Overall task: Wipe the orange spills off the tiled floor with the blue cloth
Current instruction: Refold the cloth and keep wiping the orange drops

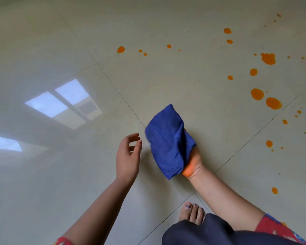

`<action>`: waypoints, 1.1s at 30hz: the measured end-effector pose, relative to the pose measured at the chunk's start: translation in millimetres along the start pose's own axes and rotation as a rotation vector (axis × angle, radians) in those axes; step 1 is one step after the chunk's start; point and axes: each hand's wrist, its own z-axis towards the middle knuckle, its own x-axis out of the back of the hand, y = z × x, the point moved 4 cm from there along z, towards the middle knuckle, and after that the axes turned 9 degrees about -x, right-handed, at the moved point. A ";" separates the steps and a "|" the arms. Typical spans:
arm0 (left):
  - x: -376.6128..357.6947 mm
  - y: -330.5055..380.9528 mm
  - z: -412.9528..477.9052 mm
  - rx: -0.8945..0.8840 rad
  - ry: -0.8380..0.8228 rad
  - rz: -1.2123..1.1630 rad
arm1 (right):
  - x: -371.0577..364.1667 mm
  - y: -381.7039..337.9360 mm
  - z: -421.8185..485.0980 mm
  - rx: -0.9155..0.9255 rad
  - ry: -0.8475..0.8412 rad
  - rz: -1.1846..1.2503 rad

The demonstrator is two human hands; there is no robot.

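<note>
Pale tiled floor (166, 82) carries scattered orange spills (268, 58) (mostly right) and a bare foot (193, 213).

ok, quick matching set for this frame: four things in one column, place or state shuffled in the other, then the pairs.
1. blue cloth
2. left hand
3. orange spills
4. bare foot

A. near the bottom edge, on the floor
B. open, holding nothing
C. scattered at the upper right
D. gripped by the right hand

Pairs: 1-D, 2-B, 3-C, 4-A
</note>
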 end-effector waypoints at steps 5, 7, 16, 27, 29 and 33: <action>-12.2 40.4 -1.2 -0.055 -0.023 -0.080 | -3.6 -7.7 -11.0 -0.016 -0.103 0.227; -21.0 56.5 4.4 -0.002 -0.117 -0.147 | -11.1 -9.5 -13.3 -0.054 -0.138 0.173; -37.0 110.3 41.1 0.153 -0.213 -0.038 | -31.2 -31.9 -25.9 0.418 -0.123 -0.458; -44.7 156.5 76.8 0.145 -0.375 -0.094 | 6.4 -109.0 -9.4 0.325 0.133 -0.119; -33.2 166.0 97.3 0.113 -0.398 0.084 | 13.7 -137.9 -7.0 0.288 0.079 -0.140; -29.1 180.8 126.8 0.176 -0.718 0.544 | 9.3 -178.3 -4.1 0.173 -0.116 -0.341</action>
